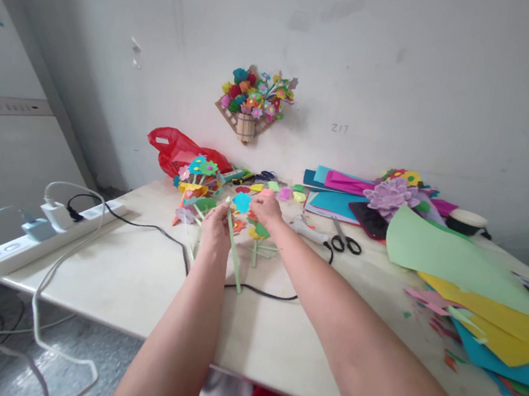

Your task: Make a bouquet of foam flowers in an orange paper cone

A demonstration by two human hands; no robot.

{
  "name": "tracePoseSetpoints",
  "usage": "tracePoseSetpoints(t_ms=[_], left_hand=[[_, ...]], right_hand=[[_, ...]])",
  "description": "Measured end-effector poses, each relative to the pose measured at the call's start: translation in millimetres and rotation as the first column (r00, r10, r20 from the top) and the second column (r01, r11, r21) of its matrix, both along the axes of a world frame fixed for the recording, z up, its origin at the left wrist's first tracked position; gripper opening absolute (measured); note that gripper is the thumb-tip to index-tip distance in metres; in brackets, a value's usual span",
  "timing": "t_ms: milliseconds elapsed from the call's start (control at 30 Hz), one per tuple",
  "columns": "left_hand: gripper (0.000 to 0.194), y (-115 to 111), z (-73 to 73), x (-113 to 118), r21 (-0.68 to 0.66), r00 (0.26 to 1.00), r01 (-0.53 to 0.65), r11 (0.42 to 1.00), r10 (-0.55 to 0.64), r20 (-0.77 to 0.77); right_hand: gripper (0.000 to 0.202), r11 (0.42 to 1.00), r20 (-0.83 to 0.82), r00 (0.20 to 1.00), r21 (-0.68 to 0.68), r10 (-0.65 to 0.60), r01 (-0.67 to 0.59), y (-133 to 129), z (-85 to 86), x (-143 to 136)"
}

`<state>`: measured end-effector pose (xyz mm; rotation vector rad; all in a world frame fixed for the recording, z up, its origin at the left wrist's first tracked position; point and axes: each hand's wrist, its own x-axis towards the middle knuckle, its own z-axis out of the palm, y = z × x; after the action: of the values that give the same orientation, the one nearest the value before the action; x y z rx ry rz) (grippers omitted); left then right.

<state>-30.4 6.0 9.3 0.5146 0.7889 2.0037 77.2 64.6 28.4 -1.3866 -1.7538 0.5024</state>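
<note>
My left hand is closed around a thin light-green strip, which slants down toward the table's front. Beside it, my right hand has its fingers pinched together at the right edge of a blue flower cutout. Under and around both hands lie orange flower pieces, a yellow and green piece and short green strips. Just left of my left hand stands a small bunch of coloured flowers in an orange holder.
Scissors and a white corded tool lie to the right, its black cable crossing the table. Coloured sheets cover the right side. A power strip runs along the left edge. A red plastic bag sits behind.
</note>
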Motion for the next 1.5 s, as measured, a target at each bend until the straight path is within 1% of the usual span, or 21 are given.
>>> tracePoseSetpoints(t_ms=[67, 133, 200, 267, 333, 400, 467, 533, 633, 733, 800, 867, 967, 1033, 1167, 1267, 1367, 1500], left_hand=[[0.022, 0, -0.8, 2, 0.001, 0.998, 0.024, 1.000, -0.024, -0.050], [0.022, -1, -1.4, 5, -0.001, 0.993, 0.049, 0.999, -0.049, -0.105], [0.023, -2, -1.5, 9, -0.010, 0.986, 0.065, 0.998, -0.066, -0.156], [0.023, -3, -1.4, 14, -0.020, 0.975, 0.082, 0.996, -0.084, -0.207], [0.025, -4, -0.9, 19, -0.028, 0.958, 0.107, 0.994, -0.110, -0.265], [0.026, -6, -0.1, 24, -0.042, 0.937, 0.135, 0.990, -0.141, -0.319], [0.027, -8, 0.9, 28, -0.053, 0.918, 0.166, 0.985, -0.174, -0.355], [0.027, -10, 1.7, 30, -0.057, 0.899, 0.210, 0.976, -0.215, -0.381], [0.027, -11, 1.8, 32, -0.054, 0.870, 0.261, 0.964, -0.259, -0.419], [0.026, -12, 1.4, 32, -0.059, 0.853, 0.282, 0.958, -0.279, -0.441], [0.026, -12, 1.1, 32, -0.061, 0.845, 0.295, 0.954, -0.290, -0.449], [0.025, -11, 0.7, 32, -0.058, 0.841, 0.307, 0.950, -0.300, -0.450], [0.025, -10, -0.4, 32, -0.051, 0.839, 0.321, 0.946, -0.308, -0.448], [0.024, -9, -1.0, 32, -0.045, 0.840, 0.321, 0.946, -0.306, -0.448], [0.024, -9, -1.5, 31, -0.050, 0.839, 0.328, 0.943, -0.315, -0.444], [0.023, -9, -1.8, 31, -0.053, 0.840, 0.326, 0.944, -0.315, -0.443], [0.023, -8, -3.0, 31, -0.051, 0.843, 0.321, 0.946, -0.310, -0.440], [0.023, -6, -5.3, 30, -0.050, 0.843, 0.317, 0.947, -0.305, -0.443]], right_hand=[[0.013, 0.999, -0.238, 0.970, 0.000, 0.052, -0.053, -2, 1.5, 4], [0.012, 0.996, -0.446, 0.891, 0.005, 0.081, -0.087, -8, 4.1, 11], [0.009, 0.993, -0.585, 0.807, -0.022, 0.079, -0.113, -18, 8.1, 20], [0.008, 0.992, -0.667, 0.742, -0.035, 0.070, -0.125, -29, 11.8, 30], [0.010, 0.992, -0.716, 0.696, -0.041, 0.054, -0.120, -38, 12.9, 40], [0.012, 0.993, -0.741, 0.670, -0.038, 0.044, -0.107, -43, 10.2, 47], [0.013, 0.996, -0.739, 0.672, -0.016, 0.051, -0.092, -44, 4.4, 51], [0.012, 0.996, -0.704, 0.707, 0.016, 0.071, -0.085, -41, -2.3, 53], [0.012, 0.997, -0.570, 0.819, 0.071, 0.069, -0.035, -37, -9.0, 55], [0.013, 0.981, -0.346, 0.938, 0.174, -0.022, 0.087, -37, -10.0, 58], [0.013, 0.953, -0.194, 0.976, 0.264, -0.102, 0.152, -41, -8.7, 59], [0.015, 0.919, -0.067, 0.986, 0.357, -0.150, 0.164, -46, -7.1, 59], [0.023, 0.879, 0.079, 0.986, 0.467, -0.149, 0.095, -53, -5.5, 59], [0.027, 0.864, 0.153, 0.977, 0.501, -0.148, 0.052, -57, -5.1, 59], [0.028, 0.855, 0.271, 0.947, 0.518, -0.172, 0.007, -59, -6.0, 61], [0.028, 0.850, 0.327, 0.930, 0.526, -0.168, -0.031, -58, -7.5, 62], [0.028, 0.858, 0.357, 0.920, 0.512, -0.160, -0.049, -57, -9.1, 63], [0.029, 0.869, 0.354, 0.925, 0.491, -0.139, -0.057, -57, -9.9, 62]])
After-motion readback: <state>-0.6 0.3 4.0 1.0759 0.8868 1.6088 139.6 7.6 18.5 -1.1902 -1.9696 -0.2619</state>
